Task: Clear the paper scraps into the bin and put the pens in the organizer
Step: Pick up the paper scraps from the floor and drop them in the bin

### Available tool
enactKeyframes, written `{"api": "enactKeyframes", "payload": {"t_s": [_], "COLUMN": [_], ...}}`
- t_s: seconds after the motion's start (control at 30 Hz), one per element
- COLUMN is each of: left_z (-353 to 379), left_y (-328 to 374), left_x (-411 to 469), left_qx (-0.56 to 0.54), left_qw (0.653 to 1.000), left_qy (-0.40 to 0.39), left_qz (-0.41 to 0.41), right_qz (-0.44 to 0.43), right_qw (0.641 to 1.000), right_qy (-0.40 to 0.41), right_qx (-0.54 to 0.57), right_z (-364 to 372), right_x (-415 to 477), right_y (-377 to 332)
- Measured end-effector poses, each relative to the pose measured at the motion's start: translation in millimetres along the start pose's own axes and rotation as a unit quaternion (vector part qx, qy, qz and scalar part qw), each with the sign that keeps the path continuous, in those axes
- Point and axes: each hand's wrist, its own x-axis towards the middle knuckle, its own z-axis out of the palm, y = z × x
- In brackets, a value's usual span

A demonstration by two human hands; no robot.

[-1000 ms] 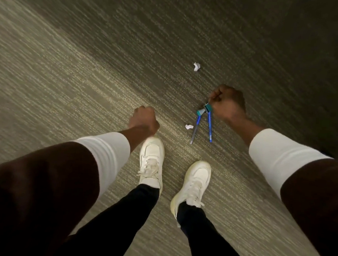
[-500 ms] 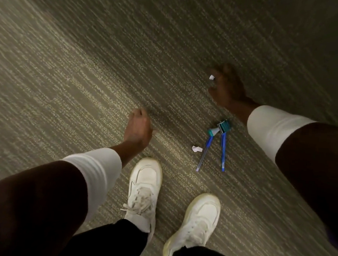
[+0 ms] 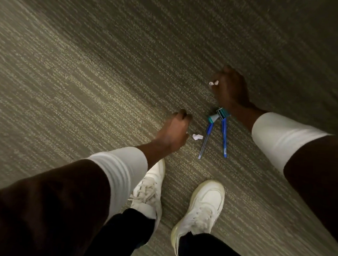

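Note:
Two blue pens lie on the carpet in a narrow V: the left pen (image 3: 206,137) with a teal cap, the right pen (image 3: 223,137) under a small teal binder clip (image 3: 222,113). My right hand (image 3: 231,88) hovers just beyond the clip, fingers closed on a small white paper scrap (image 3: 213,83) that peeks out at its left side. Another crumpled white scrap (image 3: 197,137) rests on the carpet just left of the pens. My left hand (image 3: 175,131) hangs next to that scrap, fingers curled, a few centimetres from it. Whether it holds anything is hidden.
Striped grey-green carpet (image 3: 88,73) fills the view. My two white sneakers (image 3: 205,205) stand just below the pens. No bin or organizer is in sight.
My right hand took the far scrap off the carpet and now holds it. My left hand has moved right, close to the scrap beside the pens. The pens have stayed in place.

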Motion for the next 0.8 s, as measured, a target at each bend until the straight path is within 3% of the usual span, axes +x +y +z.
{"api": "enactKeyframes", "payload": {"t_s": [0.43,0.8], "left_z": [34.4,-52.9], "left_y": [31.9,93.4], "left_x": [8.9,-60.0], "left_qx": [0.069,-0.014], "left_qw": [0.996,0.999], "left_qy": [0.004,0.041], "left_qz": [0.048,0.006], "right_qz": [0.044,0.142], "right_qw": [0.993,0.981], "right_qy": [0.018,0.014], "right_qx": [0.104,0.131], "right_z": [7.8,-72.0], "right_x": [-104.9,-187.8], "right_y": [45.9,-2.0]}}
